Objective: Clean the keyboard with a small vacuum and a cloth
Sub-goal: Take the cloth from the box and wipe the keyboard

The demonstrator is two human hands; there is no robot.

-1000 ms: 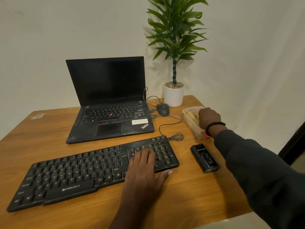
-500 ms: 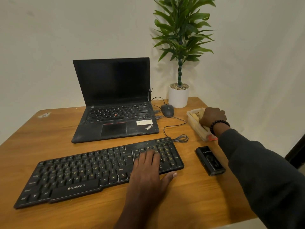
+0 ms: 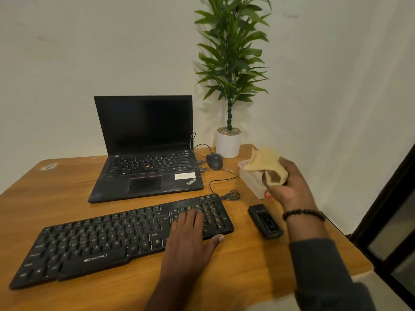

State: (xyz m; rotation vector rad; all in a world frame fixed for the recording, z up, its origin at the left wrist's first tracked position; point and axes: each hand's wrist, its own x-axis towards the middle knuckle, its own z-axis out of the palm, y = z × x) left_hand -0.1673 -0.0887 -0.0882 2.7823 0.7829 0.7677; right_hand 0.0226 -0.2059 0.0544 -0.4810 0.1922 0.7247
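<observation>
A black keyboard (image 3: 107, 239) lies across the near part of the wooden desk (image 3: 235, 270). My left hand (image 3: 190, 239) rests flat on its right end, fingers spread over the number pad. My right hand (image 3: 292, 187) is raised above the desk's right side and grips a crumpled tan cloth (image 3: 267, 164). A small black vacuum (image 3: 265, 221) lies on the desk just right of the keyboard, below my right hand and untouched.
An open black laptop (image 3: 146, 153) stands behind the keyboard, with a black mouse (image 3: 214, 160) and loose cables beside it. A clear plastic container (image 3: 251, 178) sits under the cloth. A potted plant (image 3: 229, 140) occupies the far corner. The desk's right edge is close.
My right hand has come up out of the plastic container holding the tan cloth. My left hand has stayed on the keyboard. The camera view has shifted slightly.
</observation>
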